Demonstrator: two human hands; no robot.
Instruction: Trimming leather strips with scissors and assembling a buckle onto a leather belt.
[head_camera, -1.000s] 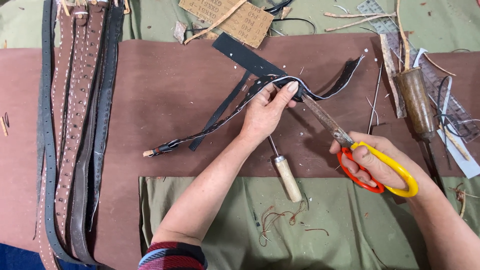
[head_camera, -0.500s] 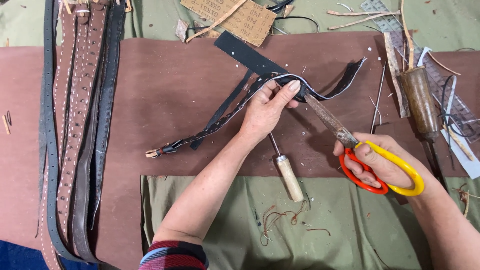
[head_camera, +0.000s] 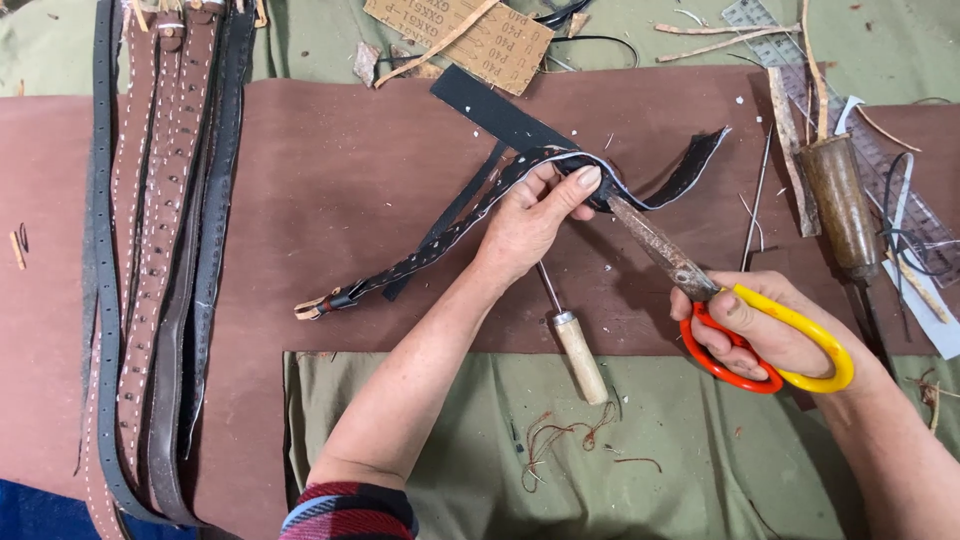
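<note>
Clearly we are pinching the limp black strap (head_camera: 470, 215) with our left hand (head_camera: 525, 225) at 12 o'clock on the brown leather sheet (head_camera: 340, 150), while our right hand (head_camera: 765, 330) is gripping rusty scissors (head_camera: 700, 290) at 3 o'clock; 1 firm hold beside the blades seems best.

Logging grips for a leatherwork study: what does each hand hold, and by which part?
Left hand pinches the black strap mid-length. Right hand holds scissors through the handle loops.
</note>
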